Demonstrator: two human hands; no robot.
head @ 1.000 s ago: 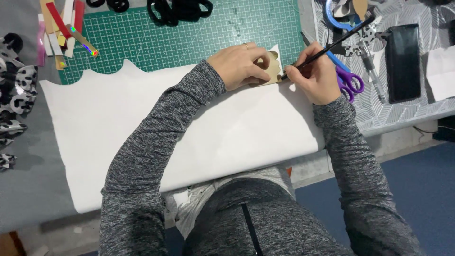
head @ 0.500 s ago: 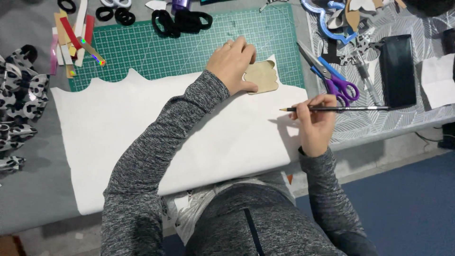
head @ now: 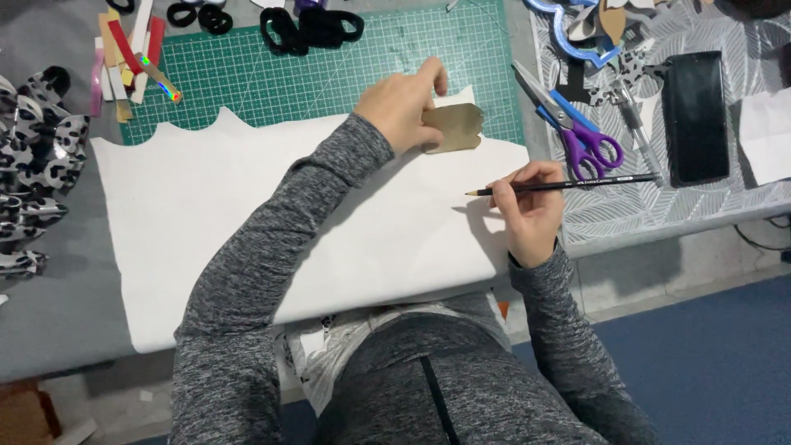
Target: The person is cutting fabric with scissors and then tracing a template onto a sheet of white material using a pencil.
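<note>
Item: tracing work at a craft table, seen from above

- Left hand (head: 404,103): reaching across the sheet (head: 247,214), fingers curling narrowly over the left edge of the template (head: 455,128) and pinching it. Whether it is pressing the piece flat or lifting it, I cannot tell.
- Template: small tan card shape with lobed edges, lying at the sheet's upper right corner, partly over the green mat (head: 329,70).
- Right hand (head: 531,210): closing around a black pencil (head: 568,183) in a writing grip. It is hovering over the sheet's right edge, with the tip pointing left and staying clear of the template.
- Sheet: large, white, lying across the table's front half, its top edge cut in scallops towards the left.
- Scissors (head: 568,124): purple and blue handles, lying just right of the mat, near the pencil's far end.
- Dark slab (head: 696,115): flat, black, lying well to the right.
- Bows (head: 33,148): spotted fabric, sitting in a pile at the far left.
- Strips (head: 124,53) and black bands (head: 313,25): lying along the mat's top edge.

Step in hand, as judged: the template is being positioned on the sheet while the pencil is waiting off to the side.

Next move, as judged: it is calling for the template to be held flat and still, and for the pencil tip to come in against the template's edge without nudging it
</note>
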